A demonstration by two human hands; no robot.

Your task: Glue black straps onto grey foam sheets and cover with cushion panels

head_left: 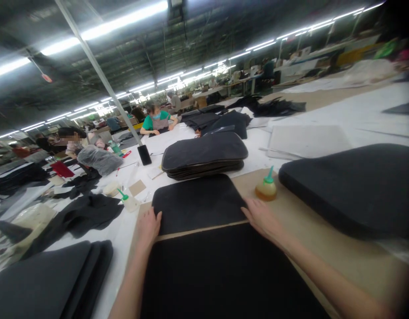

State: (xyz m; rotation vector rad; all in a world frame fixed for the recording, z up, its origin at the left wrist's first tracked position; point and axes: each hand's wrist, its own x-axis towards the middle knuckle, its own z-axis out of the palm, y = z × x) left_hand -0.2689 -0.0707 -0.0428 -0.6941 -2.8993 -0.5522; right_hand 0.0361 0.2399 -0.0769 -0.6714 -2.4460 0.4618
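Observation:
A black fabric panel with rounded far corners lies flat on brown board in front of me. My left hand grips its left edge, the thumb on top and the fingers partly hidden. At the opposite edge, my right hand holds the panel's right side the same way. Nearer to my body lies a larger black panel, with a thin strip of brown board showing between the two. Just beyond the held panel sits a stack of black rounded panels with piped edges.
A squeeze bottle of amber liquid stands by my right hand, another bottle at the left. Thick black stacks flank the right, more black pieces the lower left. A phone hangs near a pole. A co-worker sits across.

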